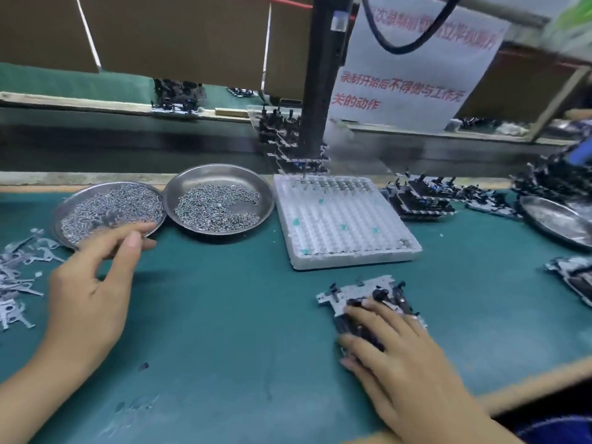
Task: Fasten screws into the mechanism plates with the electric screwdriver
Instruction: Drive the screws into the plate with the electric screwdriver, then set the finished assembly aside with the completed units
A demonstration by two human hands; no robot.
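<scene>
A grey metal mechanism plate point(362, 291) with black parts lies on the green mat at the front right. My right hand point(403, 350) covers its near half, fingers over the top and thumb at its left edge, gripping it. My left hand point(93, 280) reaches toward the left steel dish point(64, 213) of small screws, its fingertips at the dish's near rim; no screw shows between them. The black electric screwdriver point(320, 91) hangs upright at the back, with its tip over the far edge of the white screw tray point(346, 225).
A second steel dish point(266, 193) of screws sits beside the first. Loose flat metal levers point(19, 277) lie at the far left. Stacked mechanism plates point(419, 200) stand right of the tray, and more stand behind it. Another dish point(557, 219) is at the right edge.
</scene>
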